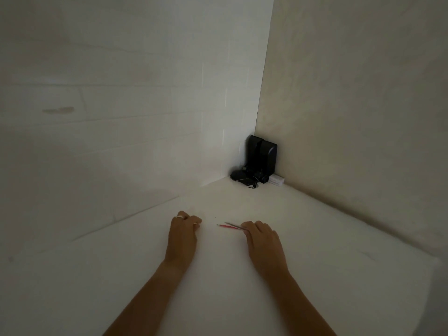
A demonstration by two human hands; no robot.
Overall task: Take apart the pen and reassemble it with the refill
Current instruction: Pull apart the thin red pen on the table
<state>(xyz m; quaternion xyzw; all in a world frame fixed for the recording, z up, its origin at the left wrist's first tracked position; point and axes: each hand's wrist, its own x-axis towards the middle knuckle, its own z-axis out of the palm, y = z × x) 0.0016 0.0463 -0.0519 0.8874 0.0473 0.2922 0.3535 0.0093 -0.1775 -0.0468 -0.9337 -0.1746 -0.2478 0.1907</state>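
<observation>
Both bare forearms reach forward over a plain white surface that runs into a corner formed by two pale walls.

The right hand rests on the surface near its middle, knuckles up and fingers curled under. Its grip is clenched around the ends of two thin parts that stick out to the left from under the fingertips: a red refill lying low against the surface, and just above it a slim greyish pen piece, too small and blurred to say which part of the pen it is. The two lie almost parallel and close together, their free tips pointing toward the left hand; whether they touch each other cannot be told.

The left hand sits to the left of those tips, apart from them, with a strip of bare surface between. Its fingers are curled into a loose fist with the knuckles forward; rings show on two fingers. Whether this grip encloses anything cannot be told, since the palm side is hidden.

At the far corner of the surface, where the walls meet, a black device stands upright with dark cords bunched at its foot, and a small white box lies just beside it against the right wall.
</observation>
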